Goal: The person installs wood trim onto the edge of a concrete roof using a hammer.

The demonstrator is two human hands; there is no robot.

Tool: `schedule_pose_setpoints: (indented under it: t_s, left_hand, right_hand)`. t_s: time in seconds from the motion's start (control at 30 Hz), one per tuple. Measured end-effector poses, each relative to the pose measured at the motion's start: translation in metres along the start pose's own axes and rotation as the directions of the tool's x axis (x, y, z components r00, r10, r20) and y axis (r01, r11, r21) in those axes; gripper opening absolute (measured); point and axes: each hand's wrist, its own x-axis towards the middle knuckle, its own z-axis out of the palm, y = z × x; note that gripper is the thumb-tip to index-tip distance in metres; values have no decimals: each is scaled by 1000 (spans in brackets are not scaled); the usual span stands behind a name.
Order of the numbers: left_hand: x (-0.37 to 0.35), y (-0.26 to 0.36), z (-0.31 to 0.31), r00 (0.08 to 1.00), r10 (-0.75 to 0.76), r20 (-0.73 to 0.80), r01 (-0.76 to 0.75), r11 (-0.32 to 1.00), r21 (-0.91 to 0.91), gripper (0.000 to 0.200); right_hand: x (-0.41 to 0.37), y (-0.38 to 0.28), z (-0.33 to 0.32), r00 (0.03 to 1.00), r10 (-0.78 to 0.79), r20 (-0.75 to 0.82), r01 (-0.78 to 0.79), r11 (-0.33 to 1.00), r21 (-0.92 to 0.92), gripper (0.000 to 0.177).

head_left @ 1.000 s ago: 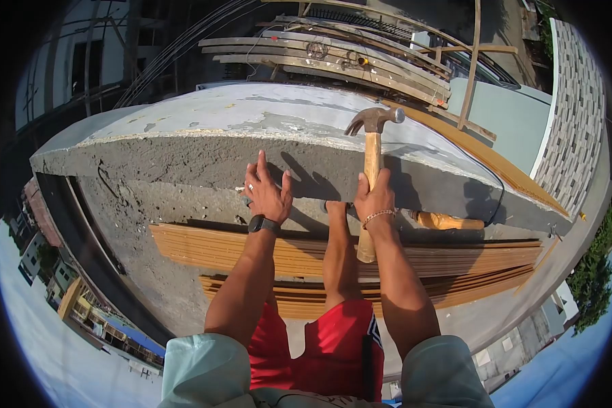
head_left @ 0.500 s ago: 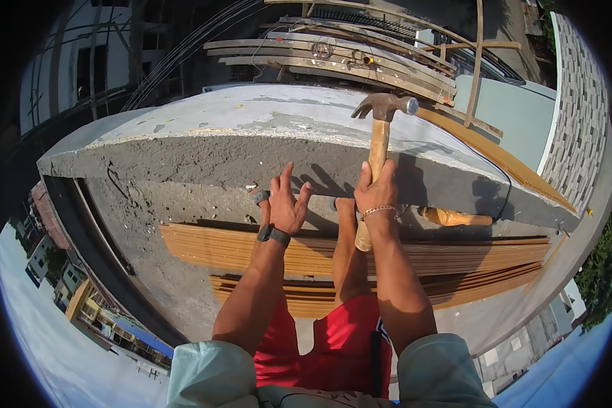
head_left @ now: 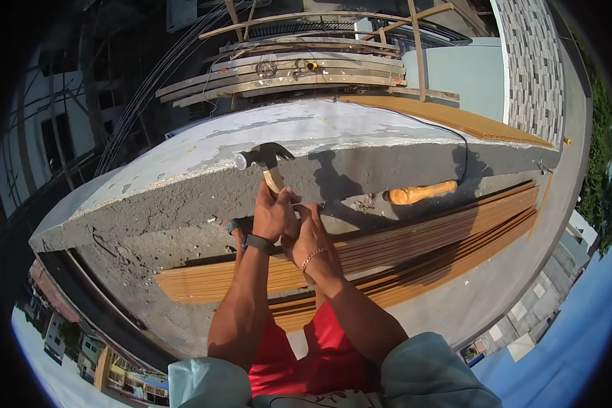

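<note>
My left hand (head_left: pixel 273 216), with a dark watch on its wrist, is closed around the wooden handle of a claw hammer (head_left: pixel 273 178) just below the head. The steel head points left and its claw points right, over the edge of the concrete ledge. My right hand (head_left: pixel 307 241), with a chain bracelet, is pressed against the left one and closed around the lower handle; its fingers are partly hidden. To the right, an orange-yellow tool with a black cord (head_left: pixel 421 194) lies against the ledge's grey side.
The concrete ledge (head_left: pixel 183 194) with a white-patched top crosses in front of me. Brown ribbed panels (head_left: pixel 415 238) lie by my feet. Beyond the ledge are stacked wooden planks (head_left: pixel 285 71), another brown panel (head_left: pixel 449 122) and a patterned wall (head_left: pixel 534 68).
The hammer has moved left and lower, and its head has turned round. My left hand, open before, now grips the handle, and my right hand has come in beside it. The view has shifted.
</note>
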Motion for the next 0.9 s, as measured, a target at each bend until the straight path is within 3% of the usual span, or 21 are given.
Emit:
schedule_pose_setpoints:
  t_s: [0.03, 0.1, 0.2, 0.3, 0.33, 0.4, 0.43, 0.47, 0.5, 0.57, 0.63, 0.7, 0.77, 0.83, 0.87, 0.9]
  left_hand:
    - [-5, 4, -3, 998, 35, 60, -29, 994, -103, 26]
    - [-10, 6, -4, 992, 102, 73, -90, 984, -155, 23]
    - [-29, 10, 16, 999, 34, -3, -34, 956, -290, 27]
    - [-30, -21, 24, 1000, 5, 9, -4, 994, -107, 25]
    - [-29, -26, 26, 998, 39, -49, -39, 999, -1, 23]
    - [-26, -27, 18, 989, 91, -119, -65, 976, 208, 24]
    - [-25, -20, 15, 987, 116, -113, -90, 973, 214, 27]
    - [-18, -25, 5, 968, 220, -118, -169, 927, 335, 28]
    - [-11, -29, -7, 942, 317, -106, -237, 858, 455, 29]
    - [-4, -8, -23, 937, 327, -123, -214, 816, 537, 25]
    - [-1, 10, -22, 939, 326, -110, -202, 781, 591, 22]
    - [6, 22, -15, 936, 290, -199, -186, 888, 421, 23]
    - [17, 2, -5, 908, 331, -256, -213, 892, 400, 25]
    - [27, -25, 6, 799, 483, -358, -161, 746, 646, 27]
    - [27, -28, 3, 914, 282, -293, 5, 712, 702, 29]
    - [28, -30, 1, 912, 285, -294, 2, 715, 699, 29]
  right_hand:
    - [-8, 6, -2, 1000, 8, -12, -8, 1000, 10, 48]
    - [-21, 19, -13, 966, 128, 223, -62, 958, -280, 51]
    - [-23, 10, -23, 998, 27, 57, -14, 976, -216, 56]
    - [-13, 55, 14, 1000, 13, 8, -12, 999, -45, 59]
    - [-15, 39, 1, 1000, 13, 18, -12, 999, -31, 59]
    - [-19, -2, -42, 961, 30, 277, -38, 999, 25, 62]
    - [1, 81, -2, 887, -188, 422, 117, 975, 188, 62]
    - [14, 75, -26, 841, -85, 534, 146, 987, -73, 59]
    - [29, 96, -46, 891, -161, 425, 219, 971, -92, 53]
    - [71, 124, -90, 996, -83, 29, 85, 993, -82, 50]
    - [122, 168, -132, 960, -59, -273, -44, 934, -356, 49]
    - [148, 174, -155, 926, -9, -378, -147, 913, -381, 50]
    - [162, 176, -160, 933, 33, -358, -178, 907, -382, 52]
    - [162, 172, -160, 936, 75, -343, -213, 898, -385, 53]
    - [160, 168, -160, 933, 111, -342, -242, 897, -369, 53]
    - [160, 164, -162, 929, 145, -340, -270, 895, -354, 54]
